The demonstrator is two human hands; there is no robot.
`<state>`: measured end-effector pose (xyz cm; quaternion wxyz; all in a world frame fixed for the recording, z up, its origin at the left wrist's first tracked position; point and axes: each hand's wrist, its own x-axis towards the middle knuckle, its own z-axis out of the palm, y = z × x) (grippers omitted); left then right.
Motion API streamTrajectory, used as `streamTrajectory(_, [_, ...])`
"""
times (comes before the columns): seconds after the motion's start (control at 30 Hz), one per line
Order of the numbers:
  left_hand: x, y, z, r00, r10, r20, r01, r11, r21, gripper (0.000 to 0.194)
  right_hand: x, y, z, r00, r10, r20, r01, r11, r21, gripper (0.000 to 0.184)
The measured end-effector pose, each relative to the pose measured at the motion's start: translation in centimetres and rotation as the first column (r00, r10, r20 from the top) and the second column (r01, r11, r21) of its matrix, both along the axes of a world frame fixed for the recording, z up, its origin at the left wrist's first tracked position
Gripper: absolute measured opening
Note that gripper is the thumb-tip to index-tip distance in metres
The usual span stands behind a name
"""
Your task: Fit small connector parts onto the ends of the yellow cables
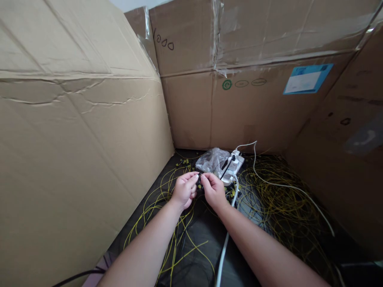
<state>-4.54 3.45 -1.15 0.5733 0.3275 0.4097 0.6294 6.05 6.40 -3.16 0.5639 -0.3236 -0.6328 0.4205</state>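
Observation:
My left hand (186,188) and my right hand (213,189) meet over the middle of the dark work surface. Thumb and fingers of both hands are pinched on a small black part (198,181) between them; its exact kind is too small to tell. Thin yellow wires (163,199) lie loose under and around the left hand. Just behind the hands rests a crumpled clear plastic bag (213,159). A white power strip (237,163) with plugs in it sits beyond the right hand. Small yellow and black pieces (231,194) lie beside the right wrist.
Tall cardboard walls enclose the surface: a left panel (74,159), a back panel (191,111) and a right panel (338,131). A tangled heap of yellow wire (281,191) fills the right side. A white cable (223,255) runs toward me beside the right forearm.

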Motion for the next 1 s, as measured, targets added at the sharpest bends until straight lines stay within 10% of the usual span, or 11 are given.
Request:
streamTrajectory(0.73, [-0.3, 0.2, 0.1, 0.999, 0.033, -0.01, -0.034, 0.999, -0.036, 0.032, 0.3, 0.6, -0.3, 0.996, -0.094, 0.006, 0.095, 0.993, -0.065, 0.028])
streamTrajectory(1.0, [-1.5, 0.7, 0.3, 0.973, 0.139, 0.184, -0.126, 0.989, -0.079, 0.032, 0.3, 1.3, -1.2, 0.813, -0.227, 0.536, 0.17, 0.973, 0.154, 0.011])
